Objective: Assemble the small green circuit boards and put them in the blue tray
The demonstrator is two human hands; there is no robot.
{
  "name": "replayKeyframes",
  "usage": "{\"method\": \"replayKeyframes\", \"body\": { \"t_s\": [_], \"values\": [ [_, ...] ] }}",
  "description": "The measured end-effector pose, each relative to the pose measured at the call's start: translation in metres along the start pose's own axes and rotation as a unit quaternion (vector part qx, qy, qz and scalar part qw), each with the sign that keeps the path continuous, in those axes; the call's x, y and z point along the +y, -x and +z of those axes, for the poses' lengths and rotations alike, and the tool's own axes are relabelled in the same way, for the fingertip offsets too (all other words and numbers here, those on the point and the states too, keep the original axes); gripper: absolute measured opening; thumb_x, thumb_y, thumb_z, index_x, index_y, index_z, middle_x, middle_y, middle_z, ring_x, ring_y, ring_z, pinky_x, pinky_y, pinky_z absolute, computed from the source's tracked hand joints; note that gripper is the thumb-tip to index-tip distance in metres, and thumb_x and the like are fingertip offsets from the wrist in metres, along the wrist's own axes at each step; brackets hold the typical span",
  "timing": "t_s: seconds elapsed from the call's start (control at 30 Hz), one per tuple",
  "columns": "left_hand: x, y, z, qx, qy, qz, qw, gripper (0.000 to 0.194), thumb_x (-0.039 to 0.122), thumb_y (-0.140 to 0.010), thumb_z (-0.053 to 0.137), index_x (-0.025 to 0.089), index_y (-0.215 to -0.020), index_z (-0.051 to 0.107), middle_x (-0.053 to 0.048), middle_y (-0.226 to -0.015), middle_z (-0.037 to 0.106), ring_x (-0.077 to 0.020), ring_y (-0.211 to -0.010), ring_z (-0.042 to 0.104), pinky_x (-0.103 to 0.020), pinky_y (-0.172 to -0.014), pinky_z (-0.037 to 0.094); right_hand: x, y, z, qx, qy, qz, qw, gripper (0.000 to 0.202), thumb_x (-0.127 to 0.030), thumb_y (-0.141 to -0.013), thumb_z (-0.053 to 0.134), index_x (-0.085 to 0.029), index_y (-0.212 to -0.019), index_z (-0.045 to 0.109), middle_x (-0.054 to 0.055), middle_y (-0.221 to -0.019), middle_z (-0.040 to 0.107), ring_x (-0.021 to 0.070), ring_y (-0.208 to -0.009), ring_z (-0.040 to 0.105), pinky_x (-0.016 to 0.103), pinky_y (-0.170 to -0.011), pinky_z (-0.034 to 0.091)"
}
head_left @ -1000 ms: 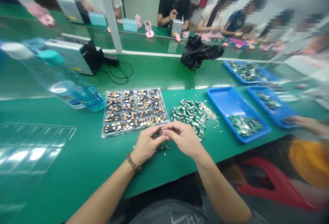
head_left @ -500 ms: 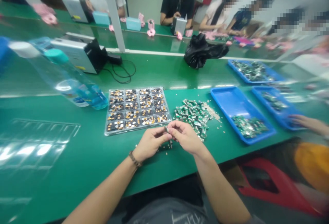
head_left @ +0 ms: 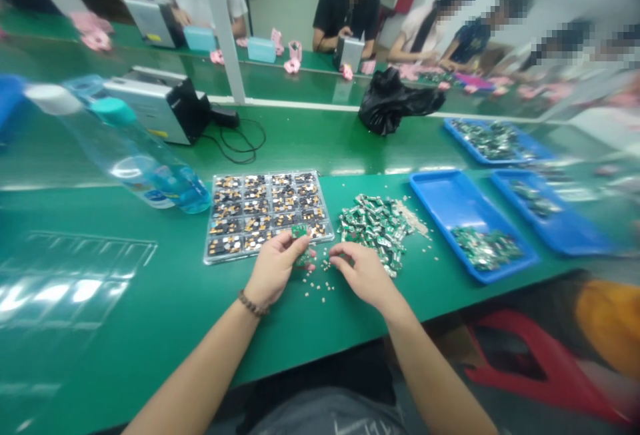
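My left hand [head_left: 277, 263] pinches a small green circuit board [head_left: 299, 230] between thumb and fingers, at the front right corner of the clear compartment tray [head_left: 206, 259] filled with black, orange and white parts. My right hand [head_left: 361, 268] is beside it, thumb and fingers apart, and no object shows in its grasp. Small pale pieces [head_left: 313, 285] lie scattered on the green table between and below the hands. A heap of green and silver boards [head_left: 373, 225] lies just beyond my right hand, with a pile of pale bits [head_left: 413, 216] at its right edge.
Blue trays [head_left: 445, 198] with boards stand at the right. Two bottles [head_left: 145, 155] and a silver box [head_left: 155, 112] with a black cable are at the left. A black plastic bag [head_left: 385, 102] sits farther back. Several people work across the table.
My hands have moved apart: the left went left and up with the board, while the right opened and shifted slightly right. Another person's hand has left the far right blue tray.
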State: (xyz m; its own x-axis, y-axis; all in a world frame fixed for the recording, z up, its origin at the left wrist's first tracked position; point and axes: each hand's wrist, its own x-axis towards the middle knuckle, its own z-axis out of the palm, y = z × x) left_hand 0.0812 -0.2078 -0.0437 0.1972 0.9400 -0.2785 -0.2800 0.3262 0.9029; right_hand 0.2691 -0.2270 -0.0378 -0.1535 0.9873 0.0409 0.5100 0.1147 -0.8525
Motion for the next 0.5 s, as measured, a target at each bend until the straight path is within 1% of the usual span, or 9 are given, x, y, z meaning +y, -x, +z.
{"method": "replayKeyframes", "body": {
  "t_s": [0.03, 0.1, 0.17, 0.2, 0.3, 0.37, 0.43, 0.5],
  "values": [
    [0.001, -0.001, -0.001, 0.016, 0.017, -0.005, 1.0, 0.032, 0.04, -0.076, 0.073, 0.015, -0.092, 0.062, -0.001, -0.079, 0.061, -0.0145, -0.073, 0.063, -0.026, -0.057, 0.058, 0.0, -0.001, -0.001, 0.0, 0.052, -0.026, 0.998, 0.009, -0.023, -0.087, 0.059, -0.021, -0.089, 0.068, 0.003, -0.09, 0.068, 0.0173, -0.083, 0.061, 0.031, -0.08, 0.046],
    [0.001, -0.002, -0.002, 0.03, 0.038, -0.019, 0.999, 0.03, 0.037, -0.077, 0.073, 0.014, -0.091, 0.062, -0.002, -0.084, 0.059, -0.0142, -0.077, 0.064, -0.027, -0.061, 0.06, -0.002, -0.007, -0.001, 0.018, 0.116, -0.063, 0.991, 0.013, -0.022, -0.09, 0.056, -0.021, -0.092, 0.069, 0.005, -0.092, 0.068, 0.0183, -0.087, 0.061, 0.031, -0.083, 0.046],
    [0.001, -0.003, -0.002, 0.022, 0.046, -0.029, 0.998, 0.026, 0.034, -0.077, 0.073, 0.014, -0.089, 0.061, -0.002, -0.088, 0.06, -0.0147, -0.08, 0.065, -0.03, -0.066, 0.061, -0.006, -0.019, 0.001, 0.038, 0.157, -0.081, 0.984, 0.016, -0.023, -0.092, 0.053, -0.021, -0.095, 0.069, 0.006, -0.095, 0.068, 0.0184, -0.09, 0.061, 0.031, -0.085, 0.046],
    [0.001, -0.003, -0.002, 0.013, 0.048, -0.03, 0.998, 0.025, 0.033, -0.078, 0.073, 0.014, -0.09, 0.061, -0.003, -0.091, 0.061, -0.0151, -0.082, 0.066, -0.031, -0.069, 0.062, -0.008, -0.025, 0.003, 0.039, 0.179, -0.085, 0.979, 0.017, -0.024, -0.092, 0.053, -0.021, -0.096, 0.069, 0.006, -0.097, 0.067, 0.0183, -0.091, 0.061, 0.03, -0.086, 0.045],
    [-0.001, -0.003, -0.002, -0.015, 0.051, -0.028, 0.998, 0.025, 0.031, -0.08, 0.07, 0.016, -0.098, 0.062, -0.006, -0.101, 0.065, -0.0161, -0.085, 0.067, -0.034, -0.074, 0.062, -0.014, -0.042, 0.011, 0.011, 0.254, -0.088, 0.963, 0.017, -0.03, -0.092, 0.056, -0.022, -0.095, 0.07, 0.006, -0.098, 0.065, 0.0181, -0.091, 0.061, 0.029, -0.083, 0.046],
    [-0.002, -0.004, -0.002, -0.021, 0.053, -0.024, 0.998, 0.027, 0.031, -0.081, 0.069, 0.016, -0.102, 0.063, -0.008, -0.106, 0.066, -0.0169, -0.087, 0.067, -0.033, -0.074, 0.062, -0.016, -0.047, 0.015, -0.013, 0.3, -0.095, 0.949, 0.016, -0.032, -0.091, 0.057, -0.023, -0.093, 0.07, 0.006, -0.097, 0.064, 0.0187, -0.091, 0.06, 0.028, -0.079, 0.046],
    [-0.003, -0.004, -0.002, -0.017, 0.053, -0.022, 0.998, 0.028, 0.031, -0.081, 0.068, 0.015, -0.104, 0.063, -0.009, -0.109, 0.065, -0.0174, -0.088, 0.067, -0.033, -0.074, 0.062, -0.015, -0.049, 0.016, -0.027, 0.331, -0.105, 0.937, 0.014, -0.029, -0.091, 0.057, -0.024, -0.09, 0.07, 0.006, -0.095, 0.063, 0.0194, -0.091, 0.059, 0.028, -0.075, 0.045],
    [-0.004, -0.005, -0.002, -0.015, 0.05, -0.02, 0.998, 0.028, 0.031, -0.082, 0.068, 0.015, -0.105, 0.062, -0.009, -0.112, 0.065, -0.0174, -0.088, 0.067, -0.033, -0.074, 0.062, -0.014, -0.05, 0.015, -0.033, 0.336, -0.111, 0.935, 0.014, -0.025, -0.091, 0.057, -0.023, -0.089, 0.07, 0.005, -0.094, 0.063, 0.019, -0.09, 0.058, 0.028, -0.075, 0.044]
  ]
}}
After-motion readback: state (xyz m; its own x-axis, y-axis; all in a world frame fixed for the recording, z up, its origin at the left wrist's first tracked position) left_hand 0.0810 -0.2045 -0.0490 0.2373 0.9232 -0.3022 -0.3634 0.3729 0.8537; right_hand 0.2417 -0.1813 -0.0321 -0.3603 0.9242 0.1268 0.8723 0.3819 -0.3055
